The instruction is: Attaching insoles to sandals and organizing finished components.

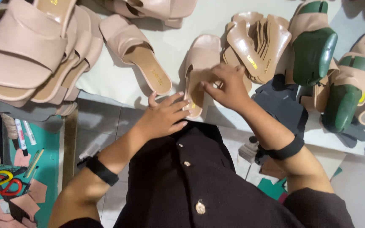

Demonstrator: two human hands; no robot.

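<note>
Pale table [119, 80] holds many sandals. Both hands press an insole into 1 sandal [200, 63]: left hand [165, 116] at 7 o'clock lies flat, right hand [229, 86] pinches its insole. Next, smoothing looks needed.

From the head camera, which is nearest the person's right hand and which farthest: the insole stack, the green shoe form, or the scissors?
From the right hand:
1. Insole stack, just above it on the table.
2. Green shoe form, further right.
3. Scissors, far left, low on the teal mat.

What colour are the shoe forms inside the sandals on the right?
Dark green shoe forms, seen in the head view.
</note>
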